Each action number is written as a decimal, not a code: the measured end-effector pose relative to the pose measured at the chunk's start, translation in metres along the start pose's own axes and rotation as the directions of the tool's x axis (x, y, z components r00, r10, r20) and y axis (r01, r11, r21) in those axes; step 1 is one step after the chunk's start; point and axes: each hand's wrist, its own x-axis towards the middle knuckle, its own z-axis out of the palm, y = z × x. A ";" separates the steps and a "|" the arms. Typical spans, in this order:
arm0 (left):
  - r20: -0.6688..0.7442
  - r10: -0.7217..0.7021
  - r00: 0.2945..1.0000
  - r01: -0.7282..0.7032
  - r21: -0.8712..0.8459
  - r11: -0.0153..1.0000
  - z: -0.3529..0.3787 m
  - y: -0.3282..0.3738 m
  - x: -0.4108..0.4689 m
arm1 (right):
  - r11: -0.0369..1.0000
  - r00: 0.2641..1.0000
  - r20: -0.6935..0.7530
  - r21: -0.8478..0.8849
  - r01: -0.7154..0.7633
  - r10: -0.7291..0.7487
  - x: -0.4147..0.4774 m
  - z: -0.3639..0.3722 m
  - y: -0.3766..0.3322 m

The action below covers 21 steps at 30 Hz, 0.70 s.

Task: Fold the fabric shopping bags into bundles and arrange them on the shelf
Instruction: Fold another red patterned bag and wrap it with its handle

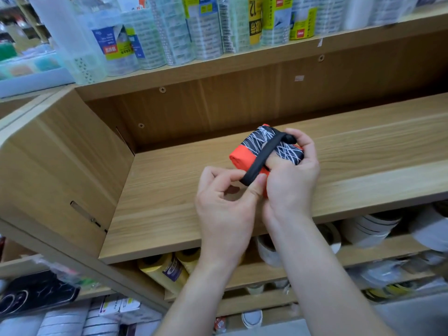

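Note:
A folded fabric bag bundle [257, 144], black with white lines and an orange edge, is held just above the wooden shelf board [169, 202]. My right hand [293, 180] grips the bundle from the right, fingers curled over its far end and thumb lying on top under the strap. A black elastic strap [264, 156] runs diagonally across the bundle. My left hand [225, 195] pinches the near end of that strap between thumb and forefinger. The underside of the bundle is hidden.
The shelf above holds several rolls of clear tape in plastic wrap [169, 32]. Below the board lie yellow tape rolls [164, 270] and white tape rolls [368, 231]. A wooden side panel [60, 166] closes the shelf on the left.

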 end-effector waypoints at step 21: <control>0.394 -0.286 0.874 0.332 -0.053 0.942 -0.035 0.014 0.021 | 0.718 0.796 0.604 -0.538 0.442 -0.039 0.003 -0.034 -0.008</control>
